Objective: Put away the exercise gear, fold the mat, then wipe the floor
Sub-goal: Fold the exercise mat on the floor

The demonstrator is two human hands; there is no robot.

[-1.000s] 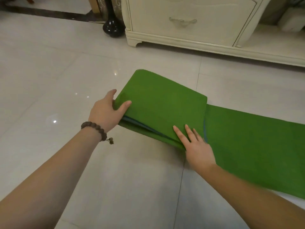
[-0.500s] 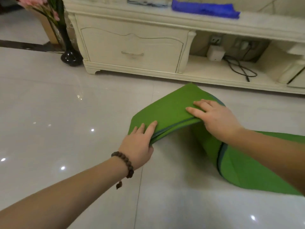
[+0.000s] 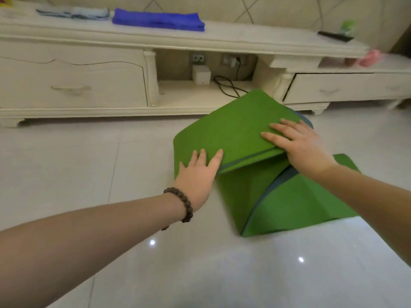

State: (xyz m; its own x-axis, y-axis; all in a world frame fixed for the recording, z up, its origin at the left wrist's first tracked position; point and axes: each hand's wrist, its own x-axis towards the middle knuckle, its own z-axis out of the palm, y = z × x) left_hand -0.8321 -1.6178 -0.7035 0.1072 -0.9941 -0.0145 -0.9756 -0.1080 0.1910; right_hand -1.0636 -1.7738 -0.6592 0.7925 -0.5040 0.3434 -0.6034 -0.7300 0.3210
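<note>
A green mat (image 3: 231, 130) with a blue-grey underside lies partly folded on the glossy tiled floor (image 3: 89, 174). Its folded stack is raised off the floor and tilts up toward the cabinet. My left hand (image 3: 198, 174), with a bead bracelet on the wrist, grips the stack's near left edge, fingers on top. My right hand (image 3: 298, 143) grips the stack's right edge, fingers spread on top. The rest of the mat trails down to the floor at the right, under my right forearm.
A long cream TV cabinet (image 3: 73, 85) runs along the wall just behind the mat. On its top lie a folded blue cloth (image 3: 158, 20), a grey cloth (image 3: 73, 14) and a dark remote (image 3: 333, 36). Cables and a white box (image 3: 201, 74) sit in its open shelf.
Both hands have lifted the folded stack off the floor and carried it to the right, over the flat part. The view has swung right and up along the cabinet.
</note>
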